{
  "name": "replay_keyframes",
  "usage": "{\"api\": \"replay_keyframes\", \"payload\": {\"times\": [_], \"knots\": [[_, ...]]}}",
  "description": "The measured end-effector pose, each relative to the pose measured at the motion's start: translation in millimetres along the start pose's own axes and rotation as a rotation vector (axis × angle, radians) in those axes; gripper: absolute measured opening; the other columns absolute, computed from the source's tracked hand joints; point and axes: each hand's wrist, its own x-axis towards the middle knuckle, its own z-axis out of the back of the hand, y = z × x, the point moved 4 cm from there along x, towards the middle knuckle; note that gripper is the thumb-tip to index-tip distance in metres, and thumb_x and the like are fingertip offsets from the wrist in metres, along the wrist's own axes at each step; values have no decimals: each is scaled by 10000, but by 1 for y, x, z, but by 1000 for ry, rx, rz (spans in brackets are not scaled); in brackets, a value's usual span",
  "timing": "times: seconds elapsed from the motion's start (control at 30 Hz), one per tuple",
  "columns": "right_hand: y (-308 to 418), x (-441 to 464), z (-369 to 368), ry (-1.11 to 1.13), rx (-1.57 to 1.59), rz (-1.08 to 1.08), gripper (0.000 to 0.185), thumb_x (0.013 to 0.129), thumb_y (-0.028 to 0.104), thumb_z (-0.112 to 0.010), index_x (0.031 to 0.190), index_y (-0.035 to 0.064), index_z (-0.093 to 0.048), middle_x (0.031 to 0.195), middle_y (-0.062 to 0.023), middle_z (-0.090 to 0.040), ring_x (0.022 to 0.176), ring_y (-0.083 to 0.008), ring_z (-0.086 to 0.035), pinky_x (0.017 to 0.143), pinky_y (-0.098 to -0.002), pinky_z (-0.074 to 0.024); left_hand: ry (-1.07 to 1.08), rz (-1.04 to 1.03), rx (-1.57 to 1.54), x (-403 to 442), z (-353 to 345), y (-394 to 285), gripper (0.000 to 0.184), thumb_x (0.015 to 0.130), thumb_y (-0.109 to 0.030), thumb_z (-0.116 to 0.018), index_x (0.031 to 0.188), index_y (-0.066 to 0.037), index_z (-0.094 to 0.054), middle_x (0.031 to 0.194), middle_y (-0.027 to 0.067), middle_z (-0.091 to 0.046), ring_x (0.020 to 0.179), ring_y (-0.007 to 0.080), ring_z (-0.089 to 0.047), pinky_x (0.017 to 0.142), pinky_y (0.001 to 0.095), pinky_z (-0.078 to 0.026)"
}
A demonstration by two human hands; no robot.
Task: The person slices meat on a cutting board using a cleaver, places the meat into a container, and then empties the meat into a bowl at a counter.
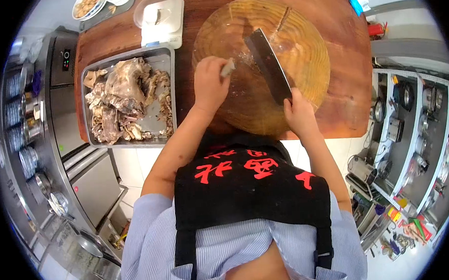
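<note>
In my right hand [299,112] is the handle of a cleaver [270,65], its broad dark blade angled up and left over the round wooden chopping block [308,51]. My left hand [211,85] is at the block's left edge, its fingers closed on a small pale grey piece [228,68] whose kind I cannot make out. Small scraps and crumbs [244,57] lie on the wood between the piece and the blade. To the left, a metal tray [172,67] holds cooked meat and bones [124,84] in large chunks and torn bits.
A white kitchen scale [172,22] with a clear bowl [148,8] stands behind the tray on the wooden table [350,99]. A bowl of brownish food [87,6] is at the far left corner. Shelves of cookware [409,127] line the right, a steel cabinet [65,117] the left.
</note>
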Motion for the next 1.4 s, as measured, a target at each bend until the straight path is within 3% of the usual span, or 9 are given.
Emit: {"api": "replay_keyframes", "payload": {"times": [0.1,0.23,0.33,0.43,0.53,0.7,1.0,1.3,1.4], "knots": [[-3,6,2,-10,19,12,169,884,116,-523,1008,20,-460,831,-259,-606,794,-453,-587,693,-531,-456,177,-132,211,-19,-20,6,431,673,-102,-754,1066,-57,-586,1025,129,-559,977,329,-536,845,417,-434],[0,5,4,18,59,-20,160,880,105,-528,998,15,-466,850,-254,-605,816,-446,-585,704,-523,-455,260,-108,95,-26,-3,-7,534,656,-107,-756,1146,-33,-558,1057,142,-561,989,336,-541,863,424,-443],[1,9,6,61,92,-40,171,880,103,-527,1016,15,-474,874,-254,-605,829,-444,-585,714,-519,-456,254,-162,34,-30,1,4,463,686,-75,-721,1122,-22,-575,1076,142,-571,985,329,-556,854,412,-465],[5,4,8,69,108,-31,203,881,103,-522,1060,16,-482,897,-252,-603,836,-444,-583,726,-514,-460,269,-388,6,-19,-7,-2,360,710,-23,-670,1064,-14,-602,1068,135,-584,966,313,-577,832,393,-492],[11,-2,9,57,107,16,235,883,98,-512,1102,18,-485,912,-245,-601,832,-440,-586,732,-503,-471,258,-412,27,-9,-19,-2,308,712,6,-640,1019,-8,-619,1052,122,-595,950,294,-591,812,376,-506],[20,-18,11,69,61,103,242,872,65,-527,1109,19,-507,954,-221,-610,851,-415,-600,718,-457,-484,243,-358,49,-9,-27,0,286,707,-23,-655,990,-10,-618,1026,108,-598,939,291,-588,804,368,-506],[32,-52,18,240,-143,140,358,789,56,-530,1138,13,-462,859,-158,-572,699,-324,-632,563,-412,-524,305,-337,60,-8,-30,0,280,706,-23,-644,985,-23,-620,1040,116,-590,961,311,-577,817,381,-500],[39,-40,13,330,-134,139,223,794,39,-521,1005,10,-453,827,-175,-548,621,-323,-629,535,-414,-524,338,-320,17,-2,-27,1,295,698,-18,-650,991,-10,-617,1052,140,-589,971,316,-574,837,376,-491],[42,-15,-3,265,-94,195,172,809,28,-491,973,5,-443,836,-194,-556,640,-349,-632,553,-436,-521,305,-304,0,-3,-28,1,277,692,-18,-655,966,-11,-618,1043,141,-590,966,313,-575,841,376,-488]]}}
